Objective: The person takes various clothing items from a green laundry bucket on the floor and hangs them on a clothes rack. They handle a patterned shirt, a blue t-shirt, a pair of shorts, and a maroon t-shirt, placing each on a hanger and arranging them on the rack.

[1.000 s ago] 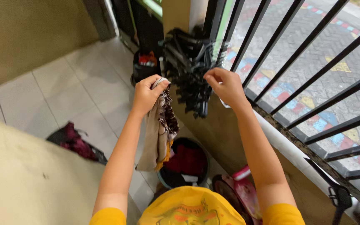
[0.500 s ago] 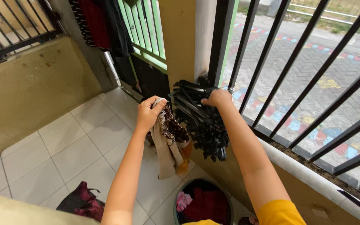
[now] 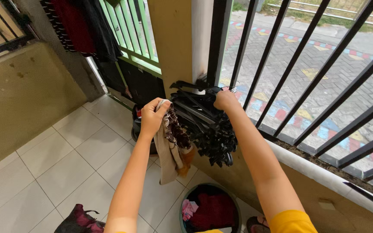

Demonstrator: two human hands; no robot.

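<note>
My left hand (image 3: 152, 116) is closed on a beige and dark patterned cloth (image 3: 173, 149) that hangs down from it. My right hand (image 3: 225, 100) grips the top of a thick bunch of black plastic hangers (image 3: 203, 123), which hangs on the black window bars (image 3: 255, 56) next to the pillar. The cloth hangs right beside the hangers, touching their left side.
A round bucket (image 3: 185, 207) with red and pink clothes stands on the tiled floor below my arms. A dark bucket (image 3: 137, 125) stands behind my left hand. A dark bag (image 3: 80, 220) lies at lower left. Clothes (image 3: 83, 26) hang by a green gate.
My view has tilted upward, showing more of the bars and gate. Both hands stay at the hangers, and my right hand has shifted onto the top of the bunch.
</note>
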